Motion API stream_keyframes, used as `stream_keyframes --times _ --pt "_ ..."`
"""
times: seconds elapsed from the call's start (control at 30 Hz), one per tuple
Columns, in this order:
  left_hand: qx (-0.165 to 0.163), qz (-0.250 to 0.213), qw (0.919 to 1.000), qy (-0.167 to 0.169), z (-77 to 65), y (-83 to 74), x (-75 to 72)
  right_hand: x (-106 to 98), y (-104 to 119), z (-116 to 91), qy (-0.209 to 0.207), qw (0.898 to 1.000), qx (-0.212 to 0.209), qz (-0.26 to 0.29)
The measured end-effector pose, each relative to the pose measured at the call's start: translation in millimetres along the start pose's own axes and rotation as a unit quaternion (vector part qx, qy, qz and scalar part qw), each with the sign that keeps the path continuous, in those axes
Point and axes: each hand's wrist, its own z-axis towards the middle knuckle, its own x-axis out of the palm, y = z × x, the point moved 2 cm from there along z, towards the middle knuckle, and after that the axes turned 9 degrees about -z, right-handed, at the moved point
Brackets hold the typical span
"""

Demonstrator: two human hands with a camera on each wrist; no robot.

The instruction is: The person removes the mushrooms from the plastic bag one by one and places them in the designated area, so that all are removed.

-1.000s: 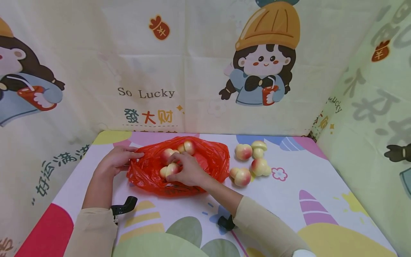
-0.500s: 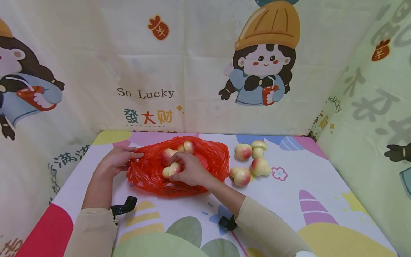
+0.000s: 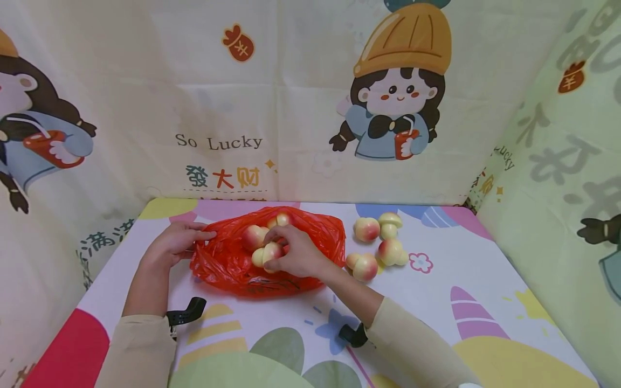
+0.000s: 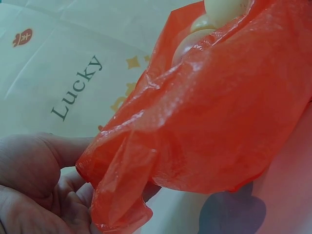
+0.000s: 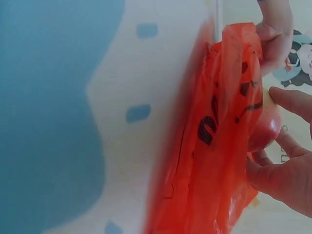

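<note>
A red plastic bag (image 3: 220,275) lies spread with its mouth open upward. At its left edge my left hand (image 3: 171,243) pinches the rim; the left wrist view shows the thumb and fingers on a fold of the bag (image 4: 204,122). My right hand (image 3: 299,256) reaches over the bag mouth and grips a cream-and-pink toy mushroom (image 3: 264,257). In the right wrist view, the fingers surround the mushroom's reddish cap (image 5: 267,131) just past the bag rim. Two more toy mushrooms, one with a pink cap (image 3: 252,237), lie inside the bag, partly hidden.
Several toy mushrooms (image 3: 366,230) stand and lie on the patterned table (image 3: 407,323) right of the bag, one of them upright (image 3: 390,225). A printed cloth (image 3: 310,108) hangs behind and at the sides. Each wrist wears a black camera mount (image 3: 188,311).
My right hand has shifted slightly right within the bag mouth, carrying the toy mushroom along. My left hand stays on the bag rim.
</note>
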Motion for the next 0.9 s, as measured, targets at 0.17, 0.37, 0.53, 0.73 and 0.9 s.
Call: stream_keyframes --times 0.17,0.37,0.53,0.73,0.9 --pt "0.001 0.003 1.0 0.0 -1.2 0.1 -1.2 -6.2 0.6 -3.6 0.007 1.0 -0.003 -0.007" --pt "0.001 0.003 1.0 -0.001 -1.4 0.4 -1.9 -14.3 3.1 -9.2 0.014 1.0 0.01 -0.013" --pt "0.003 0.003 1.0 -0.001 -0.6 0.3 -2.1 -20.5 2.0 -15.0 0.009 1.0 0.012 -0.022" --pt "0.002 0.002 1.0 0.0 -0.1 -0.6 -2.7 -29.3 -0.6 -25.7 -0.003 0.999 0.015 -0.028" --pt "0.003 0.003 1.0 0.004 -0.8 -1.8 -3.4 -37.0 -4.0 -33.2 -0.011 0.999 0.014 -0.033"
